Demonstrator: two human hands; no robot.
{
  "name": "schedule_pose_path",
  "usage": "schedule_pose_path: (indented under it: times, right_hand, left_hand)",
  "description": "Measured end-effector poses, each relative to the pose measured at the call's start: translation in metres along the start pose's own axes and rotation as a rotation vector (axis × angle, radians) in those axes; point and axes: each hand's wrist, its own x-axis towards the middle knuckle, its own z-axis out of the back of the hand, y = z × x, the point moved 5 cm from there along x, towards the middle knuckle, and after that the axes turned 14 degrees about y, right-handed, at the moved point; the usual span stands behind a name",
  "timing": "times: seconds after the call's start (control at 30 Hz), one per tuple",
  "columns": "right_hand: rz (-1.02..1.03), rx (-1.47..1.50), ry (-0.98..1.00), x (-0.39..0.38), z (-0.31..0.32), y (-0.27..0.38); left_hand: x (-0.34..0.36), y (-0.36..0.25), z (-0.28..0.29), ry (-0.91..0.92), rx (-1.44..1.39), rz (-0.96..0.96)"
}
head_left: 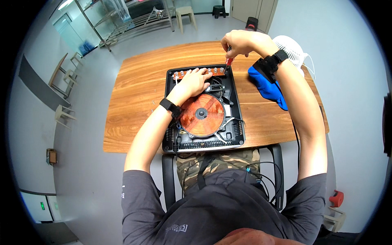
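Observation:
An opened induction cooker with a black housing [239,136] lies on the table, its round copper coil [192,122] facing up. Along its far edge runs an orange-brown circuit board strip [218,71] with several round silver parts. My left hand [192,85] rests with fingers stretched out over this strip and the area between it and the coil. My right hand [245,42] is closed around a screwdriver [229,61] with a red and black handle. The screwdriver points down at the strip's right end, by the housing's far right corner; whether its tip sits in a screw is too small to tell.
On the wooden table [134,90], several small screws [153,103] lie left of the cooker. A blue cloth [267,87] and a white fan [288,47] are at the right. Dark cables hang from both wrist straps. A metal rack [134,26] stands beyond the table.

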Motion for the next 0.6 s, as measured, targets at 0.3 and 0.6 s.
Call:
schedule_pose_path:
  times: [0.3, 0.6]
  right_hand:
    - [-0.235, -0.01, -0.073, 0.011, 0.002, 0.01]
    - [-0.237, -0.011, -0.03, 0.01, 0.0, 0.021]
  left_hand:
    - [-0.006, -0.001, 0.003, 0.06, -0.012, 0.007]
    - [-0.036, 0.029, 0.055, -0.057, -0.192, -0.129]
